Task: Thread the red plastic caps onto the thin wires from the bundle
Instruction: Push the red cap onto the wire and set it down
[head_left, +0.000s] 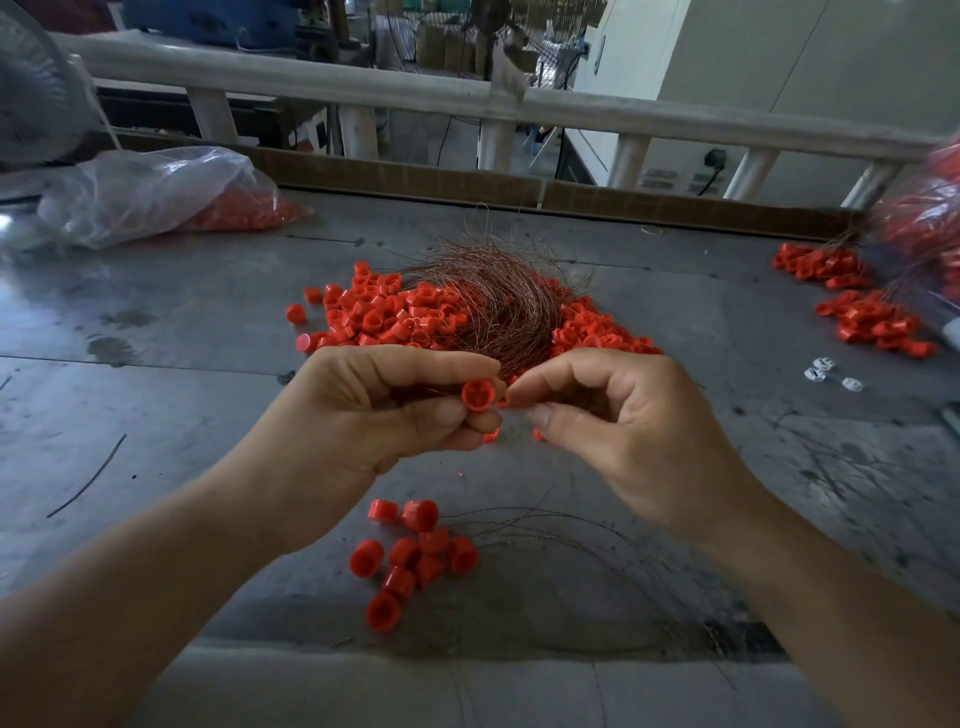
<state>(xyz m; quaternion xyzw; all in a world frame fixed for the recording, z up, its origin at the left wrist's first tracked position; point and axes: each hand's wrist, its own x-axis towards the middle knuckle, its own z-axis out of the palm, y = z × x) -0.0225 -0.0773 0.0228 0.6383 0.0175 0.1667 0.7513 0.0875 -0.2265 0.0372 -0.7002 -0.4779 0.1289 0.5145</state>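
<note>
My left hand (384, 410) pinches a red plastic cap (477, 396) between thumb and fingers, its open end facing me. My right hand (618, 415) has its thumb and forefinger pinched together right beside that cap, on something too thin to make out, likely a wire end. Behind both hands lies a tangled bundle of thin coppery wires (493, 301) on top of a heap of loose red caps (395, 317). Near the table's front edge sits a small cluster of caps with wires trailing right (410, 556).
A grey metal table (182, 322) carries it all. A clear plastic bag of red caps (156, 197) lies at the back left. More capped wires (862, 317) and another bag sit at the right edge. Small white pieces (831, 376) lie right. A railing runs behind.
</note>
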